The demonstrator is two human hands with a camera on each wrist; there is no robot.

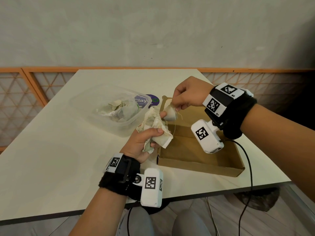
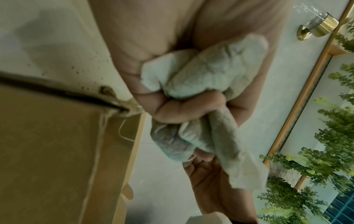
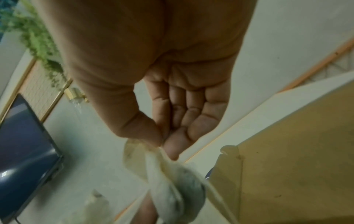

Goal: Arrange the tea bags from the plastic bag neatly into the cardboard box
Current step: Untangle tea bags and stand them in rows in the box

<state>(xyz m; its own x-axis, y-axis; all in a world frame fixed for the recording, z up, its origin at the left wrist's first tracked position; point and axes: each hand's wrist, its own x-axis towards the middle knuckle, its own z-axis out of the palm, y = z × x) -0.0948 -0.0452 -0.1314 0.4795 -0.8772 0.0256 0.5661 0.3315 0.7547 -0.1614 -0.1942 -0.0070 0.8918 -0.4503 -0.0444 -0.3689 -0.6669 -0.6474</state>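
Left hand (image 1: 144, 142): fingers curled, gripping a bunch of tea bags (image 1: 154, 126), thumb on top.
Right hand (image 1: 188, 94): at 2 o'clock from left, pinching one tea bag (image 1: 169, 113).

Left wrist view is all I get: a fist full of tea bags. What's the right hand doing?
Observer: The right hand pinches one tea bag by its top, over the far end of the cardboard box.
Operator: Anything in the box?
Observer: None visible; its floor looks bare, though a wrist camera hides part.
Operator: More bags left?
Observer: Yes, a plastic bag with tea bags lies in a clear tub left of the box.
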